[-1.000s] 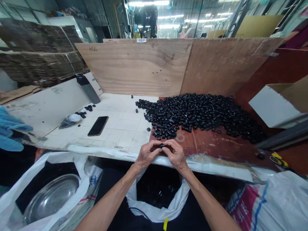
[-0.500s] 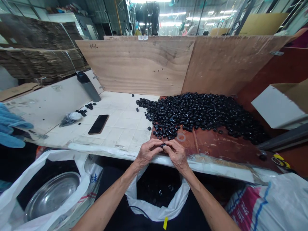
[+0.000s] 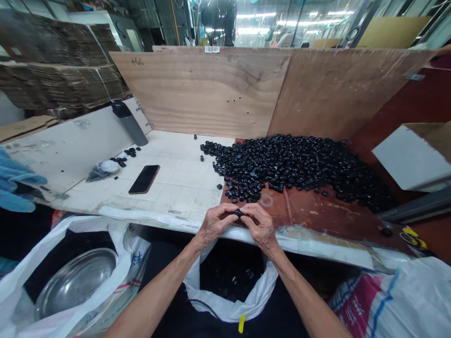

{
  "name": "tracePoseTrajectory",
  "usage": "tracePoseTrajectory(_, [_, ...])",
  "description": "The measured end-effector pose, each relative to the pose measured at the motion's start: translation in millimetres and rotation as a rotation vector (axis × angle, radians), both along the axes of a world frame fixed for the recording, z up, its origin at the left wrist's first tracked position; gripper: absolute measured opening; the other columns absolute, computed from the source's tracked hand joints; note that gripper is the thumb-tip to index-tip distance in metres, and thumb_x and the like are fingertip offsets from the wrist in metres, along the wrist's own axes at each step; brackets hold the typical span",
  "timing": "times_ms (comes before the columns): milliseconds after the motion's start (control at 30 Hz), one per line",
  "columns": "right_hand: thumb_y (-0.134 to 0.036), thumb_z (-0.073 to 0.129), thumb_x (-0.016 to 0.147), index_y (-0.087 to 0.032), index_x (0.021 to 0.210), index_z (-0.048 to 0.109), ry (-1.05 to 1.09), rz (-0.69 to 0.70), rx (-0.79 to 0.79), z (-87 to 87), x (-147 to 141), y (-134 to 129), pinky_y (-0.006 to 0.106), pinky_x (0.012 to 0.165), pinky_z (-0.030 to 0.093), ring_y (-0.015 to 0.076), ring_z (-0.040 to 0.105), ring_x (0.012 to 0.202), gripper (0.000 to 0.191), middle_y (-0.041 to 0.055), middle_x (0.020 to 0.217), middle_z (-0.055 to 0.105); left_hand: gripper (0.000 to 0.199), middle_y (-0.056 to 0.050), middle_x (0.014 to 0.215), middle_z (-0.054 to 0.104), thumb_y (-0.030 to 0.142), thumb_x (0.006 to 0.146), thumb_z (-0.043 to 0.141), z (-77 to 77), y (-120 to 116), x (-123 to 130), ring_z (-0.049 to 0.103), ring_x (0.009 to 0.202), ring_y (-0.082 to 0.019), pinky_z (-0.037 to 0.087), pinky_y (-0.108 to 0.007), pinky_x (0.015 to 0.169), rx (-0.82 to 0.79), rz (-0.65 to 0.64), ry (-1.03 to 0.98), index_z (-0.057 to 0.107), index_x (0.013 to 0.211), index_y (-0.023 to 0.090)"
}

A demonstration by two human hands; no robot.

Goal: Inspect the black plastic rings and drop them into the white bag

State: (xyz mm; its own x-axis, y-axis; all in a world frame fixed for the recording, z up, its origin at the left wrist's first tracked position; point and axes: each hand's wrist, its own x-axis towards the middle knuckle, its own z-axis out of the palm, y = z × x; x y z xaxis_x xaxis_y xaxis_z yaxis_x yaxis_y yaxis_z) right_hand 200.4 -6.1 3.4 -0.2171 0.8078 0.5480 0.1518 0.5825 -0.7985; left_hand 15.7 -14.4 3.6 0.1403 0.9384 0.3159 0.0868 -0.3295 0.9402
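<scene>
- At the front edge [image 3: 151, 219] of the table [image 3: 179, 176], your two hands meet, fingertips close together.
- Your left hand [image 3: 217, 223] pinches one small black piece [image 3: 238, 213] with thumb and finger.
- Your right hand [image 3: 260, 227] pinches the same piece from the other side. Both pinches are nearly closed, with just the piece between the tips.
- You have the piece over the brown part [image 3: 317, 216] of the table, near the edge. I cannot tell if your hands rest on the table.
- Just past your fingertips, the near end of the big black pile [image 3: 299, 162] begins. It spreads back and to the right, up to the wood wall [image 3: 204, 94].
- Left of the pile, a wide stretch of white table top shows, up to your phone [image 3: 144, 179]. A few loose black bits sit at the pile's left side.
- Behind the phone, a gray bottle [image 3: 130, 124] leans by the low side wall [image 3: 81, 145].
- On your right, bare brown table shows between the pile and the front edge. A gray bar [image 3: 416, 206] and a white box [image 3: 410, 157] stand past it.
- Under your hands, the white sack [image 3: 243, 313] is open at the top, with dark bits inside. Its mouth sits between your arms, below the table edge.
</scene>
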Motion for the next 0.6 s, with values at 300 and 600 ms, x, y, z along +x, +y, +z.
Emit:
tracePoseTrajectory(300, [-0.021,0.059,0.091,-0.021,0.099,0.069,-0.088,-0.062,-0.007,-0.5,-3.5,-2.2,0.034,0.081,0.053,0.0204,0.065,0.090,0.013,0.0072,0.096,0.067,0.019,-0.009,0.103,0.071,0.027,0.088,0.066,1.2,-1.2,1.7,0.067,0.097,-0.021,0.054,-0.036,0.091,0.084,-0.016,0.028,0.069,0.102,0.016])
tracePoseTrajectory(600, [-0.030,0.049,0.098,-0.020,0.074,0.063,-0.276,-0.172,0.009,-7.1,-6.9,-0.9,0.027,0.063,0.043,0.0146,0.057,0.062,0.029,0.0012,0.066,0.060,0.017,-0.010,0.103,0.071,0.026,0.090,0.062,1.2,-1.4,3.0,0.067,0.097,-0.020,0.055,-0.038,0.090,0.251,0.005,0.154,0.068,0.103,0.017])
